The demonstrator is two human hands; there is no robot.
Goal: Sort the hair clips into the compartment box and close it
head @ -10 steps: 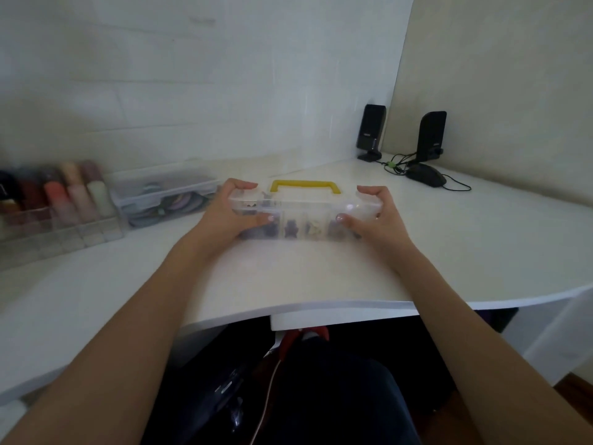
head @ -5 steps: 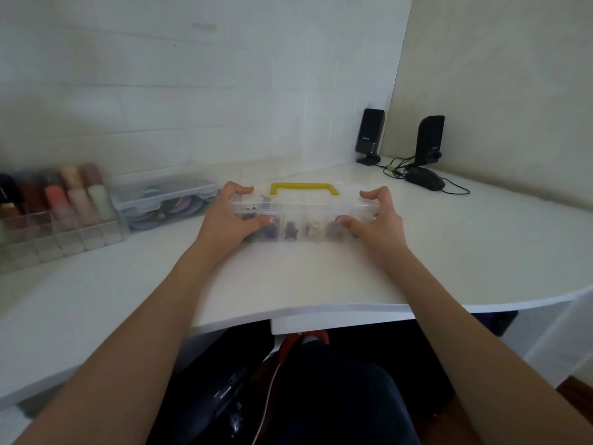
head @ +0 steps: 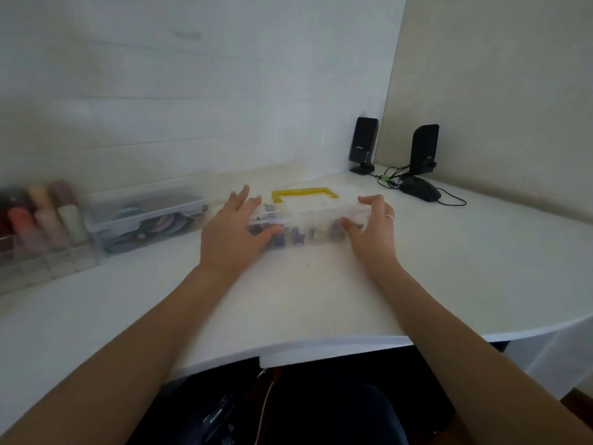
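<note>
A clear compartment box (head: 308, 216) with a yellow handle (head: 303, 192) lies on the white desk (head: 305, 290), lid down. Dark and light hair clips (head: 296, 236) show blurred through its front wall. My left hand (head: 231, 236) is at the box's left end, fingers straight and spread above the corner, thumb against the front wall. My right hand (head: 373, 232) curls around the right end, fingers arched over the lid and thumb on the front. A ring is on one right finger.
A clear lidded box of hair bands (head: 144, 216) and a clear rack of coloured tubes (head: 41, 220) stand at the left by the wall. Two black speakers (head: 364, 144), a black mouse (head: 420, 191) and cables sit in the back right corner. The desk's front edge is near my lap.
My left fingers have straightened and lifted off the box's left end. The right hand has loosened a little but stays around the right end. The box has barely moved.
</note>
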